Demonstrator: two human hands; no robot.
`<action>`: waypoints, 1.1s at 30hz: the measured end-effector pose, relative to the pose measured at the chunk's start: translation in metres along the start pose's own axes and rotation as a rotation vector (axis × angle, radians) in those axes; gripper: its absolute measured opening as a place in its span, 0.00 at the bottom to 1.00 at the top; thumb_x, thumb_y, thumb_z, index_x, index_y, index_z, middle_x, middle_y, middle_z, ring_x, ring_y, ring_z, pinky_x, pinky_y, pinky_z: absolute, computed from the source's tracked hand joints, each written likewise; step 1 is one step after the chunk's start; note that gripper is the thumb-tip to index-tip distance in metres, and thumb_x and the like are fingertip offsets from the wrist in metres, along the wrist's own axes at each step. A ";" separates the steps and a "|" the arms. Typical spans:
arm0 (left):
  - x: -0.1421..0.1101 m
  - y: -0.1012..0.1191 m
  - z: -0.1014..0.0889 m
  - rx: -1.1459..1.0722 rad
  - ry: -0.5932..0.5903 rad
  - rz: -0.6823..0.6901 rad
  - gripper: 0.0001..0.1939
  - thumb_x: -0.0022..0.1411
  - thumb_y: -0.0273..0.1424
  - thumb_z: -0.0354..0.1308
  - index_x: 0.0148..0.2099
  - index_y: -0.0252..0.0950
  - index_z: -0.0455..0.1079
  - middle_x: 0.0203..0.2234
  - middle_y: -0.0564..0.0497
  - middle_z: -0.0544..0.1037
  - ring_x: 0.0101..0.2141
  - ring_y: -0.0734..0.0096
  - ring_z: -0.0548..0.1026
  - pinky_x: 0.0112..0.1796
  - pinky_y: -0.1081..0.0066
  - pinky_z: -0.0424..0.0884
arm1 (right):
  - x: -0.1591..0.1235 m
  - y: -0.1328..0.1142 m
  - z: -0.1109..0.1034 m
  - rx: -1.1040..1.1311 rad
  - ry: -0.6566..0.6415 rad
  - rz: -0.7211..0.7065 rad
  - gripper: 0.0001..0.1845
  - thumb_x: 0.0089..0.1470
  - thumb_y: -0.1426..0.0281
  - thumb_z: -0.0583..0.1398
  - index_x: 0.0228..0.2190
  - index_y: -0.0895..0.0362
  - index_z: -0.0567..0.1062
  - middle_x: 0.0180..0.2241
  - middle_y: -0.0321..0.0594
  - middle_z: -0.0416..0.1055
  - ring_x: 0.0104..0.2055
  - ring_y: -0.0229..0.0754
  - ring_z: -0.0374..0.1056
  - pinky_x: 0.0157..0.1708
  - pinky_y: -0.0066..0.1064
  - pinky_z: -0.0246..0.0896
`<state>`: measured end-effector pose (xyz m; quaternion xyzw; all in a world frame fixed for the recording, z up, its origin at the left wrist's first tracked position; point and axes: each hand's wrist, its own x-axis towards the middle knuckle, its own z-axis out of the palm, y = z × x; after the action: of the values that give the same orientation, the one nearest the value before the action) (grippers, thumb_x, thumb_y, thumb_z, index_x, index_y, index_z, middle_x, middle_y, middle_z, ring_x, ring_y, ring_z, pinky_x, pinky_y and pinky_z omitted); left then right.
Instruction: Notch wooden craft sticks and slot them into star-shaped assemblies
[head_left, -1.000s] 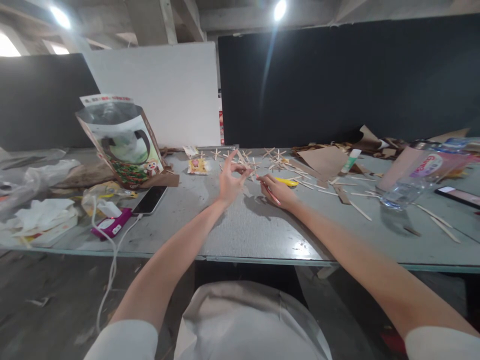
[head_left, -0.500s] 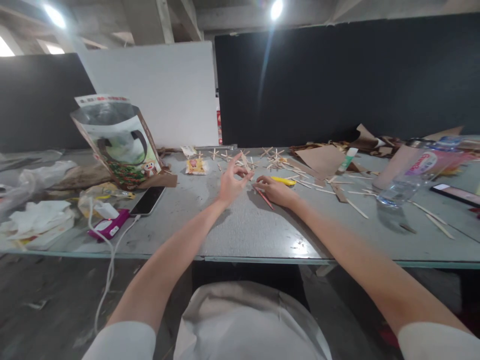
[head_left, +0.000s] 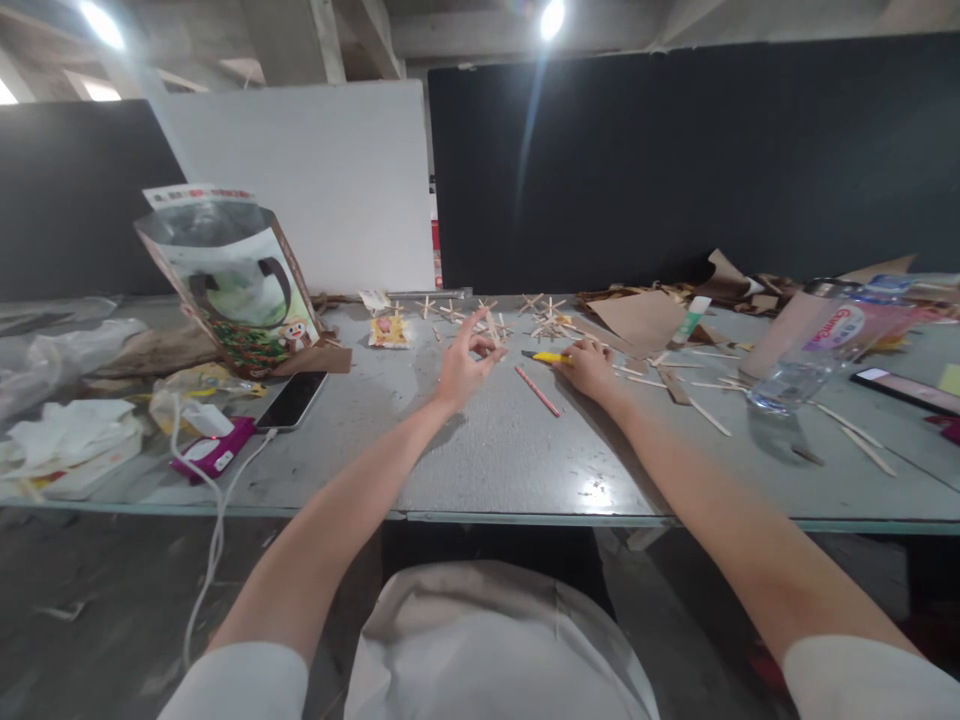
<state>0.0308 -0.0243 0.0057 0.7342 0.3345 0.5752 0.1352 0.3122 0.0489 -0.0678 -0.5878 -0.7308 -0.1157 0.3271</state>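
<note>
My left hand (head_left: pixel 465 370) pinches a thin pale wooden stick (head_left: pixel 493 327) between thumb and fingers, held up at a slant above the table. My right hand (head_left: pixel 590 368) has its fingers closed on a yellow utility knife (head_left: pixel 550 357), whose dark tip points left toward the other hand. Between the two hands a red pencil (head_left: pixel 537 391) lies on the grey tabletop. Behind them are star-like crossed sticks (head_left: pixel 427 306) and a heap of loose sticks (head_left: pixel 553 322).
Left of me stand a large printed bag (head_left: pixel 247 290), a phone (head_left: pixel 294 400) and a purple power bank (head_left: pixel 214 450) with white cables. To the right lie cardboard pieces (head_left: pixel 634 318), a glue stick (head_left: pixel 690 320), a clear bottle (head_left: pixel 795 365) and another phone (head_left: pixel 907 390). A snack packet (head_left: pixel 389 332) sits further back.
My right hand has let go of the red pencil, leaving it on the table, and moved right onto the yellow utility knife. My left hand keeps its pinch in nearly the same place.
</note>
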 end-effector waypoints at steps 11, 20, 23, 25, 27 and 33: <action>0.005 -0.020 -0.003 -0.046 0.087 -0.170 0.39 0.63 0.37 0.71 0.72 0.44 0.60 0.30 0.53 0.83 0.30 0.69 0.79 0.38 0.68 0.75 | 0.008 -0.030 -0.008 0.174 -0.010 0.083 0.19 0.71 0.61 0.49 0.47 0.62 0.73 0.41 0.62 0.79 0.44 0.61 0.74 0.49 0.52 0.63; 0.007 -0.037 -0.009 -0.196 0.152 -0.341 0.36 0.58 0.39 0.74 0.64 0.42 0.64 0.26 0.54 0.81 0.29 0.65 0.81 0.35 0.68 0.75 | 0.004 -0.073 -0.033 0.778 0.014 0.217 0.14 0.60 0.55 0.63 0.35 0.53 0.71 0.30 0.40 0.72 0.34 0.46 0.69 0.40 0.37 0.65; 0.006 -0.033 -0.008 -0.245 0.113 -0.385 0.32 0.59 0.36 0.74 0.61 0.42 0.63 0.26 0.54 0.81 0.26 0.66 0.81 0.32 0.69 0.75 | 0.002 -0.086 -0.034 1.021 -0.038 0.307 0.21 0.54 0.50 0.66 0.28 0.51 0.66 0.21 0.30 0.59 0.24 0.39 0.60 0.32 0.34 0.65; 0.006 -0.030 -0.004 -0.299 0.091 -0.412 0.27 0.61 0.35 0.72 0.56 0.41 0.63 0.26 0.54 0.82 0.25 0.65 0.82 0.30 0.69 0.75 | 0.000 -0.095 -0.033 1.100 -0.077 0.326 0.24 0.52 0.47 0.66 0.26 0.51 0.65 0.18 0.26 0.53 0.21 0.35 0.53 0.28 0.33 0.64; 0.005 -0.028 0.002 -0.362 0.080 -0.437 0.20 0.64 0.37 0.69 0.51 0.40 0.63 0.27 0.52 0.82 0.26 0.65 0.83 0.31 0.68 0.76 | -0.002 -0.104 -0.031 1.178 -0.113 0.343 0.27 0.48 0.44 0.68 0.26 0.52 0.67 0.18 0.24 0.50 0.19 0.34 0.50 0.25 0.32 0.63; 0.001 -0.027 0.015 -0.484 0.003 -0.385 0.21 0.64 0.43 0.69 0.44 0.40 0.62 0.30 0.48 0.84 0.35 0.57 0.86 0.46 0.55 0.81 | -0.009 -0.122 -0.031 1.302 -0.177 0.352 0.30 0.39 0.43 0.73 0.27 0.56 0.74 0.17 0.25 0.55 0.19 0.31 0.51 0.25 0.30 0.65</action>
<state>0.0362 -0.0004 -0.0137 0.6032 0.3209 0.6028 0.4120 0.2094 -0.0096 -0.0228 -0.3887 -0.5689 0.4513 0.5671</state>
